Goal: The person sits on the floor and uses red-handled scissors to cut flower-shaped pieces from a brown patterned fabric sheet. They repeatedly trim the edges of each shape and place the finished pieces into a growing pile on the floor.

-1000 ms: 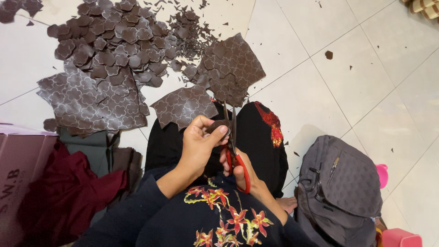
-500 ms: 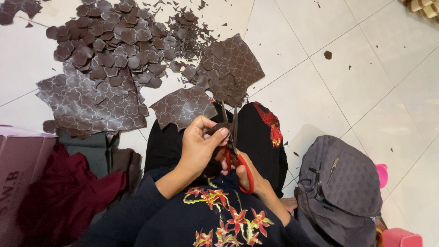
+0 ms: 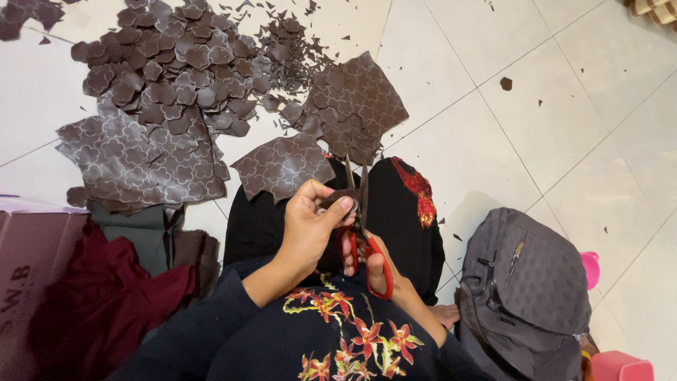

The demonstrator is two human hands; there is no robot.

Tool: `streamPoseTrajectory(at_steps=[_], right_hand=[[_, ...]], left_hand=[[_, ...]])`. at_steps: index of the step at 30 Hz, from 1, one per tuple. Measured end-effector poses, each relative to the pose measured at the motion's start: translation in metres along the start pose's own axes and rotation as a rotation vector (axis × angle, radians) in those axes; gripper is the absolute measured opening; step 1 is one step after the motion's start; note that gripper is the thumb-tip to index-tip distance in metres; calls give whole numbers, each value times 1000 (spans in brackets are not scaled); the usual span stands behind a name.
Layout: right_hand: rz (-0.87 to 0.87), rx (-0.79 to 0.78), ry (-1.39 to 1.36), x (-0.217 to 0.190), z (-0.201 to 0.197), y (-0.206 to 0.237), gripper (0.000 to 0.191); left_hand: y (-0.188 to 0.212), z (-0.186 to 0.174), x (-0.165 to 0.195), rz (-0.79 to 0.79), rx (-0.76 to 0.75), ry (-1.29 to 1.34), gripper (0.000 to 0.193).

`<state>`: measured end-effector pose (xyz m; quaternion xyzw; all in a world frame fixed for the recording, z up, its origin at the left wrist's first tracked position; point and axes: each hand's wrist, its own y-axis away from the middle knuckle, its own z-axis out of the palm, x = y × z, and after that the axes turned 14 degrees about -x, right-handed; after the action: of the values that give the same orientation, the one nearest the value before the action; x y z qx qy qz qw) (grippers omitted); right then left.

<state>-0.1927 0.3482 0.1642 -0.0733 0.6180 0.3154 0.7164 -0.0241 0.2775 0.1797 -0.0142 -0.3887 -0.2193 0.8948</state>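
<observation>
Scissors [image 3: 363, 233] — one pair, right hand [image 3: 377, 271] fingers gripping; left hand [image 3: 310, 226] fingers pinching one brown piece [image 3: 338, 199].

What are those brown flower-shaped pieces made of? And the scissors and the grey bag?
The brown pieces look like thin faux leather or vinyl, matte with pale printed outlines; they lie flat with crisp cut edges, though stiff fabric is possible. The scissors seem to have grey metal blades and glossy red plastic handles. The grey bag looks like woven synthetic cloth with a quilted dimpled surface and a zipper.

The left hand [image 3: 305, 226] hides most of the small brown piece [image 3: 337, 198] it pinches, and the right hand [image 3: 374, 271] sits half behind it, while the pink box [image 3: 28, 282] runs off the left edge.
</observation>
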Motion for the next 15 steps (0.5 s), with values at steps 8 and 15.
streamPoseTrajectory(at_steps=[8,15], right_hand=[[73,-38,80,-16,1,2,114],[78,-20,104,-13,-2,2,111]], left_hand=[[0,-4,1,31,15,10,18],[-2,-5,-1,64,4,9,18]])
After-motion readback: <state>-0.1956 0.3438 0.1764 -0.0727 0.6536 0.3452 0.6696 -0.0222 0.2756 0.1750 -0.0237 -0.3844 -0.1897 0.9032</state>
